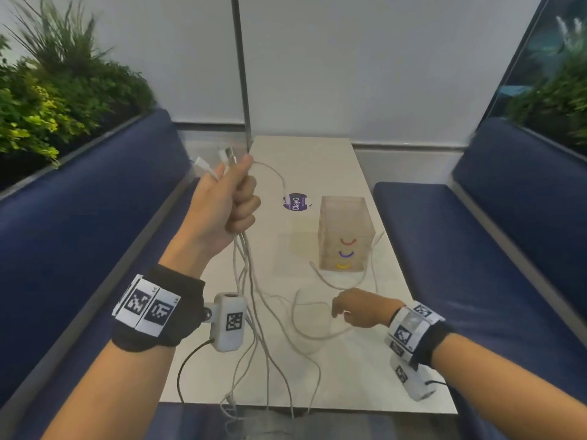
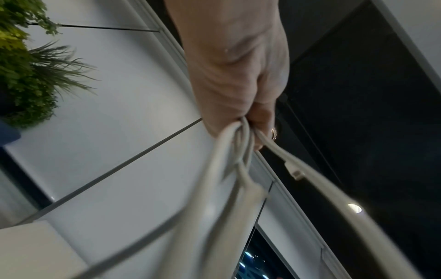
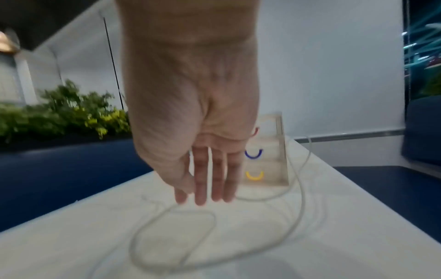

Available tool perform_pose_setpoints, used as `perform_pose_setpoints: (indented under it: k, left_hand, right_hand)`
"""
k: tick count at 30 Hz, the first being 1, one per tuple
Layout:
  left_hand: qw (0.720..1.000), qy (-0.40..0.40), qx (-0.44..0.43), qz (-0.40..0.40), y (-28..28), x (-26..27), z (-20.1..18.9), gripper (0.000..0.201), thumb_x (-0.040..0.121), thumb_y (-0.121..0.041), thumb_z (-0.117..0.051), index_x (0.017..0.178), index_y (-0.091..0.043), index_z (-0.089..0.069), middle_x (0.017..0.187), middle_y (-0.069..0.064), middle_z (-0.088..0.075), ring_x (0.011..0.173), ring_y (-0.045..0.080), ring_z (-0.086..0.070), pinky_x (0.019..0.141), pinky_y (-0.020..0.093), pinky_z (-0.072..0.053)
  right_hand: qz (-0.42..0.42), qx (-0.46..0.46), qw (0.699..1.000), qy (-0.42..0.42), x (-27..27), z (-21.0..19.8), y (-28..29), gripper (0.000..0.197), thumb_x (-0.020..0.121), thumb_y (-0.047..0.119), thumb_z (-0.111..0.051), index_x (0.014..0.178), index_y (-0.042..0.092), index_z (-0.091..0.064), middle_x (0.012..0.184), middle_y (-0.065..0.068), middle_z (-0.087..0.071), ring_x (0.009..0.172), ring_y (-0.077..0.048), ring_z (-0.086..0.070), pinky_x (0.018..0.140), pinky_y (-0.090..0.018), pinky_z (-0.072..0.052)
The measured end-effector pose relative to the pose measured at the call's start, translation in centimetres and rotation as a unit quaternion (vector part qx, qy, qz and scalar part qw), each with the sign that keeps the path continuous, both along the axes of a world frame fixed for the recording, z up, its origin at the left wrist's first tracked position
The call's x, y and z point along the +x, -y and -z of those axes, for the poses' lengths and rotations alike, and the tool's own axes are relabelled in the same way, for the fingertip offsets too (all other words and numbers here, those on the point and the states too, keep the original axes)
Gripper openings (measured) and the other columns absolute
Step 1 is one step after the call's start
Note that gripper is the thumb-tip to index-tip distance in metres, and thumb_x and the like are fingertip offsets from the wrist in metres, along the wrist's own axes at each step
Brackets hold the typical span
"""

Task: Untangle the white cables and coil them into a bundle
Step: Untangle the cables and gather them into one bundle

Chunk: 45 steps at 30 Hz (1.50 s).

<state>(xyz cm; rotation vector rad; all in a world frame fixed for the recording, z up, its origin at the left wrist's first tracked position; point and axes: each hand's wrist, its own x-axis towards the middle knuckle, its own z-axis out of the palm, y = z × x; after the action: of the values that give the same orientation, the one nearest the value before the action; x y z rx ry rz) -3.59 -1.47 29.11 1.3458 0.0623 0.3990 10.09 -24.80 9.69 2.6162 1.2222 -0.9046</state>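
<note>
My left hand (image 1: 233, 198) is raised above the table's left side and grips a bunch of white cables (image 1: 251, 290) in a fist. Plug ends (image 1: 222, 158) stick out above the fist, and the strands hang down past the table's near edge. The left wrist view shows the same fist (image 2: 241, 105) with the cables (image 2: 238, 169) streaming out below it. My right hand (image 1: 352, 308) hovers low over loose cable loops (image 1: 305, 315) on the table with fingers straight and holding nothing. In the right wrist view its fingers (image 3: 207, 181) point down just above a loop (image 3: 171, 237).
A translucent box (image 1: 346, 233) with red, blue and yellow arcs stands mid-table, a cable running round it. A purple round sticker (image 1: 296, 202) lies behind it. The pale table (image 1: 355, 382) sits between blue benches (image 1: 508, 249), with planters (image 1: 54, 100) behind.
</note>
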Motion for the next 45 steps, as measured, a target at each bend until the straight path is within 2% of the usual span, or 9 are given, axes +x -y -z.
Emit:
perform_pose_setpoints:
  k: [5,10,16,21,24,31,36,42,45]
  left_hand:
    - [0.998,-0.022,0.022,0.052,0.1,0.4,1.5,0.049,0.091,0.008,-0.049,0.064,-0.022,-0.021,0.062,0.004,-0.010,0.043,0.010,-0.013,0.038,0.013,-0.013]
    - [0.994,-0.094,0.006,0.051,0.8,1.6,2.8,0.052,0.098,-0.018,-0.054,0.060,-0.021,-0.019,0.050,0.001,-0.013,0.042,0.013,-0.010,0.041,0.020,-0.008]
    - [0.987,-0.150,0.012,0.057,0.6,2.0,3.9,0.058,0.099,-0.045,-0.050,0.064,-0.018,-0.011,0.060,0.006,-0.006,0.051,0.018,-0.005,0.050,0.032,-0.005]
    - [0.976,-0.217,0.003,0.034,-0.1,2.7,6.2,0.062,0.096,-0.061,-0.046,0.057,-0.013,-0.040,0.057,0.001,-0.013,0.044,0.012,-0.012,0.046,0.025,-0.007]
    - [0.967,-0.252,0.030,0.003,0.6,3.7,8.4,0.064,0.097,-0.062,-0.043,0.082,-0.004,-0.067,0.057,-0.001,-0.018,0.043,0.010,-0.017,0.042,0.022,-0.015]
    - [0.969,-0.210,0.118,-0.049,4.0,6.1,10.5,0.036,0.095,-0.044,-0.062,0.079,-0.012,-0.063,0.061,0.005,-0.049,0.046,0.015,-0.040,0.046,0.026,-0.029]
    - [0.973,-0.120,0.067,-0.185,3.0,6.9,8.1,0.046,0.103,-0.041,-0.045,0.065,-0.016,-0.048,0.054,-0.005,-0.043,0.046,0.009,-0.038,0.052,0.027,-0.035]
    - [0.951,0.008,-0.132,-0.280,-2.9,5.5,2.7,0.046,0.106,-0.036,-0.041,0.064,-0.018,-0.038,0.039,-0.006,-0.031,0.036,0.012,-0.036,0.060,0.034,-0.056]
    - [0.964,-0.008,-0.117,-0.237,-3.6,5.0,2.5,0.045,0.105,-0.043,-0.040,0.065,-0.022,-0.036,0.054,-0.002,-0.022,0.043,0.011,-0.019,0.039,0.022,-0.022]
  right_hand:
    - [0.053,0.159,0.986,-0.027,-1.2,5.2,-3.6,0.028,0.096,0.027,-0.053,0.111,0.008,-0.066,0.111,-0.012,-0.067,0.103,-0.028,-0.060,0.089,-0.031,-0.044]
    - [0.181,0.152,0.972,-0.007,-2.0,8.0,-7.9,0.051,0.088,0.050,-0.062,0.108,0.002,-0.063,0.110,-0.015,-0.065,0.105,-0.031,-0.059,0.086,-0.034,-0.046]
    - [0.240,0.151,0.958,-0.033,-1.9,10.0,-9.1,0.027,0.080,0.021,-0.067,0.097,0.001,-0.072,0.100,-0.015,-0.072,0.093,-0.026,-0.067,0.074,-0.026,-0.049]
    - [0.408,0.392,0.798,-0.208,-0.6,5.6,-7.4,0.008,0.085,0.009,-0.071,0.084,0.007,-0.064,0.077,-0.008,-0.061,0.066,-0.017,-0.059,0.058,-0.024,-0.049]
    - [0.338,0.546,0.728,-0.240,-1.1,0.1,-6.2,0.008,0.091,0.011,-0.066,0.093,0.009,-0.058,0.082,-0.006,-0.057,0.065,-0.013,-0.057,0.061,-0.020,-0.047]
    - [0.143,0.558,0.803,-0.155,-3.0,-6.4,-6.1,0.011,0.097,0.019,-0.055,0.102,0.010,-0.050,0.086,-0.011,-0.062,0.072,-0.032,-0.067,0.074,-0.051,-0.056]
    - [0.144,0.508,0.825,-0.202,-3.7,-5.6,-4.6,0.022,0.102,0.027,-0.047,0.093,0.007,-0.052,0.076,-0.007,-0.059,0.050,-0.025,-0.058,0.051,-0.031,-0.047]
    - [0.077,0.244,0.966,-0.034,-4.5,-0.4,1.0,0.047,0.104,0.047,-0.024,0.075,0.019,-0.049,0.067,0.003,-0.057,0.075,-0.025,-0.061,0.076,-0.032,-0.044]
    - [0.121,0.140,0.975,-0.125,-5.9,-0.5,1.5,0.060,0.100,0.058,-0.020,0.098,0.010,-0.055,0.083,-0.006,-0.065,0.089,-0.026,-0.062,0.086,-0.034,-0.043]
